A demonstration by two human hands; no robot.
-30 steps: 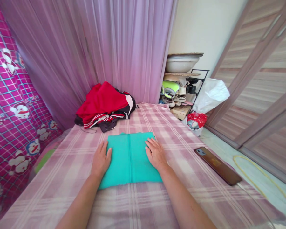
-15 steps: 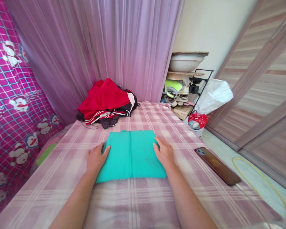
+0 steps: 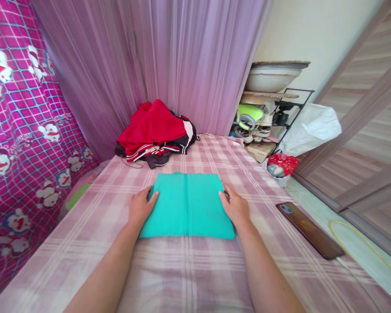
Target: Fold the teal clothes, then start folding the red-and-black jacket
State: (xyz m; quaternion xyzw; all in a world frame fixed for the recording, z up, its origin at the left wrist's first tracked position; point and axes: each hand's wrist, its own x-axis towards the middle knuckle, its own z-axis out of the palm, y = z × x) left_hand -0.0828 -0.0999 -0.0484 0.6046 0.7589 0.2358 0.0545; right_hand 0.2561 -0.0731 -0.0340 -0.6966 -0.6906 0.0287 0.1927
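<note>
A folded teal cloth [image 3: 187, 204] lies flat in the middle of the pink plaid bed [image 3: 189, 274]. My left hand [image 3: 140, 208] rests palm down at the cloth's left edge, fingertips touching it. Along the cloth's right edge sits my right hand [image 3: 236, 207], its fingers at the border and partly tucked beside the fabric. Neither hand lifts the cloth. Both hands are flat with fingers loosely together.
A heap of red, black and white clothes [image 3: 156, 130] lies at the bed's far end against the purple curtain [image 3: 156, 61]. A phone [image 3: 309, 229] lies near the bed's right edge. A shoe rack [image 3: 263, 126] and bags stand beyond on the right.
Both hands slid outward from on top of the cloth to its left and right edges. The view shifted a little, so everything sits further right and higher.
</note>
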